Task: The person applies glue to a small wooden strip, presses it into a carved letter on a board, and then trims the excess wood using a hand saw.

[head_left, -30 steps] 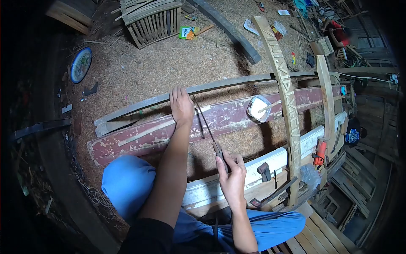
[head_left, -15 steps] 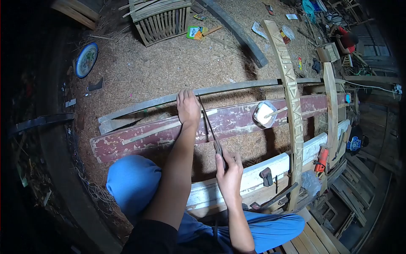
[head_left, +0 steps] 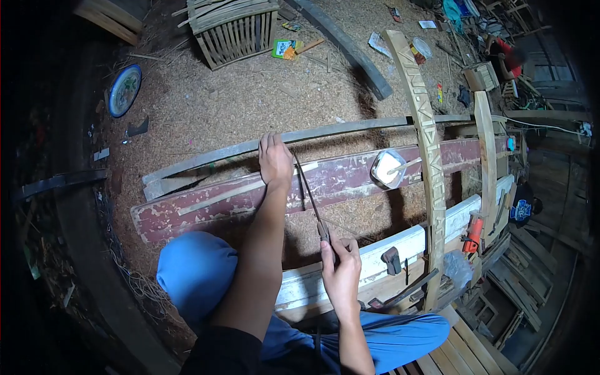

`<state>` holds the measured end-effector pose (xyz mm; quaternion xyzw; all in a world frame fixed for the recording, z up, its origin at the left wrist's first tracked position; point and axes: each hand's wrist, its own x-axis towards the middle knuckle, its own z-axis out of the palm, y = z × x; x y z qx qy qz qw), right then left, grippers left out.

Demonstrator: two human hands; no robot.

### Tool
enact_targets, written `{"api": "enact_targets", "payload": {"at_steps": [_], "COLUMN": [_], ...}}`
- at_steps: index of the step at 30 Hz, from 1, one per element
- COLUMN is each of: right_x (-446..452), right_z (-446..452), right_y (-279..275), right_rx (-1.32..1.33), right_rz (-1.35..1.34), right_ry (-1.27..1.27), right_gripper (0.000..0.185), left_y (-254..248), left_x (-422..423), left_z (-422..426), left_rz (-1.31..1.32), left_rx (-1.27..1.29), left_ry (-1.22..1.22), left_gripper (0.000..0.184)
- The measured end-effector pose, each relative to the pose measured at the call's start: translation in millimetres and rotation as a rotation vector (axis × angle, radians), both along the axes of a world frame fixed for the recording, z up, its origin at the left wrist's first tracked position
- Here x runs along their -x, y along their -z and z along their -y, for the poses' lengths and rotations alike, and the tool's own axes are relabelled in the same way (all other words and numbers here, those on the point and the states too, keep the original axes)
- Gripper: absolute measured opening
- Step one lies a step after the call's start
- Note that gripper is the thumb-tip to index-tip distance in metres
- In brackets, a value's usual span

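My left hand [head_left: 275,164] grips a long, grey, slightly curved wooden strip [head_left: 350,129], fingers over its far edge. Closed around a handle, my right hand [head_left: 340,257] holds a hand saw with a long, thin, dark blade [head_left: 305,187], seen nearly edge-on. The blade's far end meets the grey strip just right of my left hand; whether it has cut in cannot be made out. Beneath the blade lies a worn maroon board [head_left: 340,181] with a thin pale slat [head_left: 244,195] on it.
A tub of white stuff with a stick [head_left: 389,169] sits on the maroon board. A carved wooden rail [head_left: 425,125] crosses at right. Near it are a white board [head_left: 400,245], a dark block [head_left: 392,260] and an orange power tool [head_left: 474,235]. Another person [head_left: 507,59] is far right.
My right hand has drawn the saw slightly back toward me. My left hand stays on the grey strip. The whole view has shifted a little.
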<state>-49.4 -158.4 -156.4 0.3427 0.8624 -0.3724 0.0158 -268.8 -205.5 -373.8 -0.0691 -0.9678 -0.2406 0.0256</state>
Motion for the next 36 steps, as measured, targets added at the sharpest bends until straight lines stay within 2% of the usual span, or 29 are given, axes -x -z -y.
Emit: {"api": "enact_targets", "payload": {"at_steps": [6,10,16,19,22,24,29,31,33,36], "right_x": [18,7,24,21,16,22,18,9,9,19], "right_z": [-8,-8,-4,-5,-3,-3,-4,0,2,-1], "right_y": [14,-1,17,14,7,11,12,8,11,9], "right_rx": [0.023,0.035,0.062,0.036,0.073,0.070,0.014,0.016,-0.006,0.027], "right_rz": [-0.017,0.028,-0.034,-0.020,0.024,0.003,-0.101,-0.069,-0.078,-0.005], "right_ry": [-0.004,-0.006,0.018,0.003,0.032,0.032,0.014,0.013,0.029,0.044], "right_gripper": [0.033,0.032,0.032,0.033,0.033,0.033,0.031,0.031,0.032,0.032], "left_y": [1,1,-3,-12,-25,-19,-7,-19,-29,-21], "left_x": [-1,-4,-3,-2,-2,-3,-4,-4,-2,-1], "left_z": [0,2,2,2,-2,-1,-2,-1,-2,-1], "left_rz": [0.044,0.092,0.126,0.047,0.202,0.155,0.051,0.066,0.226,0.133], "left_rx": [-0.029,-0.033,-0.014,-0.059,-0.153,-0.161,-0.144,-0.137,-0.170,-0.136], "left_ry": [-0.024,-0.008,-0.010,-0.030,-0.121,-0.126,-0.115,-0.115,-0.121,-0.102], "left_gripper": [0.036,0.040,0.039,0.037,0.030,0.024,0.022,0.022,0.021,0.021]}}
